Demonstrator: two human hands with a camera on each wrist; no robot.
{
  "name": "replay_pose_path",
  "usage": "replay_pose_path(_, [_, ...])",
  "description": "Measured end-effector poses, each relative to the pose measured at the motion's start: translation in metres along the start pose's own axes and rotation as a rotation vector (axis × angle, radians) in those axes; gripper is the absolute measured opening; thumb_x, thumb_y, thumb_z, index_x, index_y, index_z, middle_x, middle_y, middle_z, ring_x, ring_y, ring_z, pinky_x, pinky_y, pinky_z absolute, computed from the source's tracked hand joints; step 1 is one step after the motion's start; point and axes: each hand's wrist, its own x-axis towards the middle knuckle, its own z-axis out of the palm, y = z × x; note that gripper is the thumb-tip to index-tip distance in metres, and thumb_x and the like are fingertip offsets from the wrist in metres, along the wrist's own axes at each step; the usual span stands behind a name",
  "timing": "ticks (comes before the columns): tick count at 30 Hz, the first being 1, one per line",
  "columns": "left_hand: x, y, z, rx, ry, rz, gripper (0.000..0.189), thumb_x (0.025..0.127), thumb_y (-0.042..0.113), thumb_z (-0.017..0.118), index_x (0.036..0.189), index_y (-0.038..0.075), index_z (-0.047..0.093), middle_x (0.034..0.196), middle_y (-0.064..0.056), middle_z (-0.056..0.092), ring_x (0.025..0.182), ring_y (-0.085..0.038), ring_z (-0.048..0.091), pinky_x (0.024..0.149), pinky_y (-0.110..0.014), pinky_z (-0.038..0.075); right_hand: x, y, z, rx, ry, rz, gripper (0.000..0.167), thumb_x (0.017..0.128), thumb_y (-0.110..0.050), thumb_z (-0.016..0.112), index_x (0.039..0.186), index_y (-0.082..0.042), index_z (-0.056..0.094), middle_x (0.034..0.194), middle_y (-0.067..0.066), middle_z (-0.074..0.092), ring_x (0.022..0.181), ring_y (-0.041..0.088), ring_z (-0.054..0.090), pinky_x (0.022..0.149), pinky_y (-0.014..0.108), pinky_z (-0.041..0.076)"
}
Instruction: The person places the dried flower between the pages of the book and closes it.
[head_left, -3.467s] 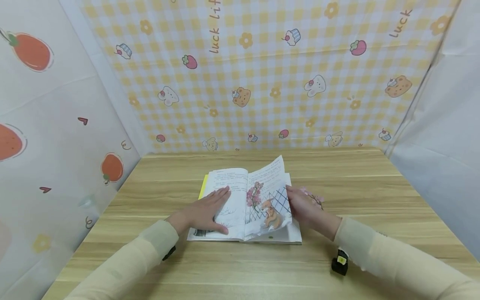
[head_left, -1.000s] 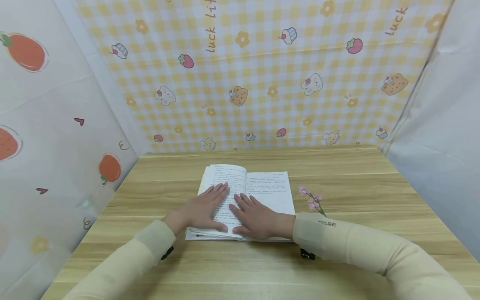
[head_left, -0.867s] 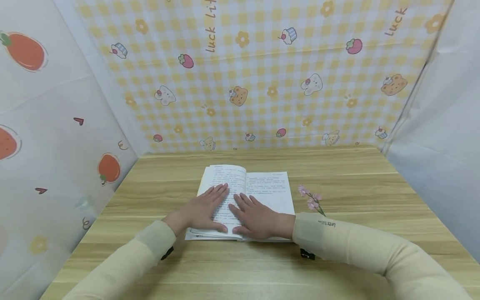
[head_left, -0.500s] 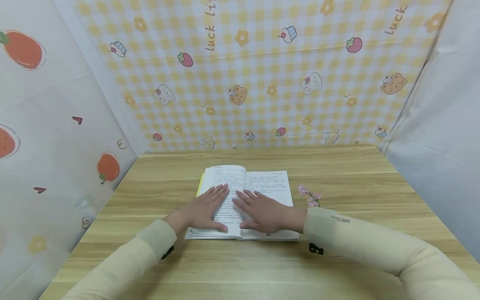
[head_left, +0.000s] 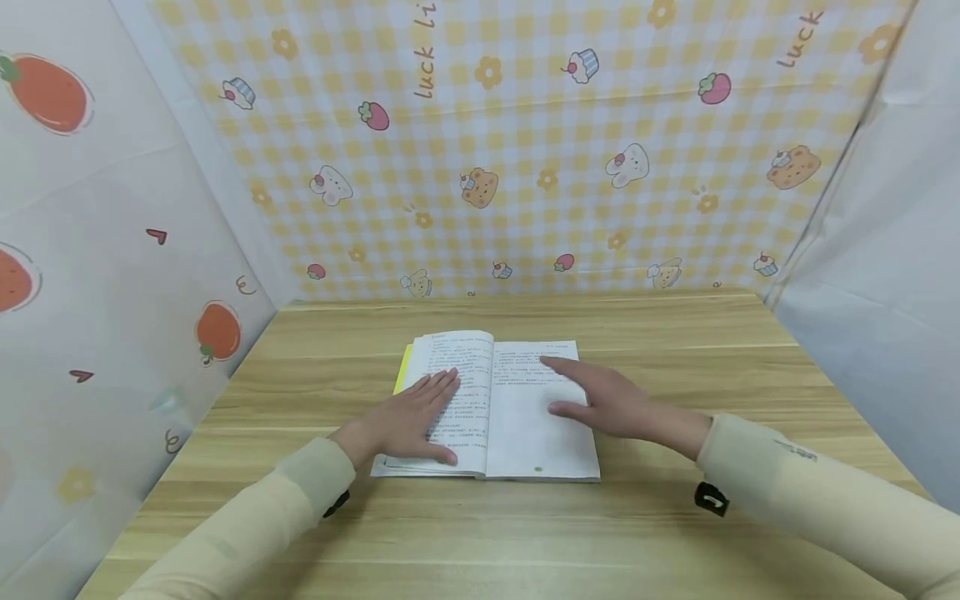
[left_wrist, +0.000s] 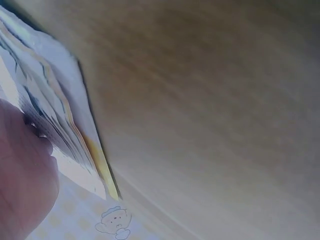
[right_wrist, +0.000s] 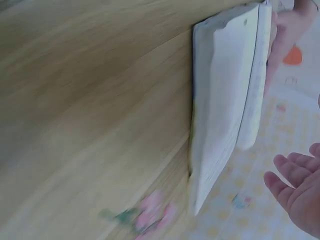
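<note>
An open book (head_left: 525, 429) lies on the wooden table, with printed text on both pages and a strip of yellow (head_left: 403, 367) at its left edge. My left hand (head_left: 408, 423) rests flat on the left page, fingers spread. Over the right page's outer edge is my right hand (head_left: 615, 400), fingers extended and thumb apart, holding nothing. In the right wrist view its loosely bent fingers (right_wrist: 290, 175) stand apart from the book (right_wrist: 227, 75). Fanned page edges (left_wrist: 60, 107) show beside the left hand in the left wrist view.
A sprig of pink flowers (right_wrist: 152, 212) lies on the table just beyond the book's right side; the right hand and forearm hide it in the head view. A yellow checked cloth (head_left: 525, 225) hangs behind the table, with pale cloths at both sides.
A picture page was lifted on the right earlier; text pages now lie there. After lying along the book's middle, the right hand has lifted and moved right. The left hand has stayed put.
</note>
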Motion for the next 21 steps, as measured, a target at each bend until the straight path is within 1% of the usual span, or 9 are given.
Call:
replay_pose_path(2, [0.000,0.000,0.000,0.000,-0.001,-0.003,0.119,0.079,0.085,0.038,0.155,0.001,0.004,0.162,-0.013,-0.001,0.147,-0.026,0.000,0.118,-0.039,0.005,-0.007,0.008,-0.005,0.034,0.058,0.041,0.063,0.092,-0.029,0.069,0.143,-0.002,0.044,0.137,0.016,0.054,0.121,0.032,0.055,0.096,0.050,0.047])
replay_pose_path(4, [0.000,0.000,0.001,0.001,-0.006,-0.011,0.119,0.078,0.086,0.037,0.155,0.002,0.003,0.162,-0.012,-0.001,0.147,-0.024,-0.001,0.118,-0.038,0.005,-0.015,0.017,-0.009,0.084,0.113,0.095,0.059,0.092,-0.024,0.070,0.140,0.001,0.047,0.132,0.019,0.057,0.113,0.033,0.060,0.090,0.049,0.051])
replay_pose_path(6, [0.001,0.000,0.002,0.003,-0.010,-0.014,0.120,0.077,0.087,0.035,0.155,0.002,0.003,0.162,-0.012,-0.002,0.147,-0.024,-0.002,0.118,-0.037,0.004,-0.023,0.026,-0.013,0.139,0.154,0.161,0.055,0.093,-0.022,0.068,0.137,0.004,0.048,0.128,0.021,0.058,0.109,0.033,0.061,0.087,0.047,0.053])
replay_pose_path(8, [0.001,0.000,0.002,0.000,-0.015,-0.018,0.120,0.077,0.088,0.034,0.155,0.003,0.002,0.162,-0.011,-0.002,0.147,-0.023,-0.002,0.118,-0.036,0.003,-0.032,0.034,-0.016,0.181,0.185,0.238,0.054,0.094,-0.023,0.066,0.136,0.005,0.048,0.124,0.022,0.060,0.105,0.033,0.062,0.084,0.045,0.054])
replay_pose_path(12, [0.001,0.000,0.001,-0.008,-0.025,-0.026,0.121,0.076,0.089,0.034,0.155,0.003,0.002,0.162,-0.011,-0.002,0.147,-0.022,-0.002,0.118,-0.036,0.003,-0.047,0.051,-0.019,0.228,0.219,0.390,0.053,0.095,-0.027,0.065,0.135,0.006,0.050,0.116,0.020,0.062,0.101,0.031,0.062,0.081,0.041,0.055])
replay_pose_path(15, [0.000,0.000,0.001,-0.013,-0.031,-0.032,0.121,0.076,0.089,0.034,0.155,0.003,0.002,0.162,-0.010,-0.002,0.147,-0.022,-0.003,0.118,-0.036,0.003,-0.055,0.062,-0.017,0.258,0.242,0.456,0.053,0.094,-0.026,0.066,0.132,0.009,0.051,0.111,0.019,0.063,0.099,0.031,0.062,0.079,0.035,0.054])
replay_pose_path(18, [0.000,0.000,0.001,-0.026,-0.030,-0.032,0.121,0.076,0.088,0.035,0.155,0.003,0.003,0.162,-0.010,-0.002,0.147,-0.022,-0.002,0.118,-0.036,0.003,-0.061,0.070,-0.014,0.272,0.252,0.496,0.053,0.094,-0.024,0.066,0.130,0.012,0.051,0.109,0.020,0.063,0.097,0.032,0.061,0.076,0.032,0.054])
replay_pose_path(21, [-0.001,0.001,0.001,-0.037,-0.028,-0.032,0.120,0.077,0.088,0.036,0.155,0.003,0.003,0.162,-0.010,-0.002,0.147,-0.022,-0.002,0.118,-0.037,0.003,-0.066,0.074,-0.010,0.241,0.253,0.519,0.051,0.094,-0.022,0.067,0.128,0.013,0.052,0.107,0.020,0.064,0.097,0.034,0.061,0.074,0.031,0.054])
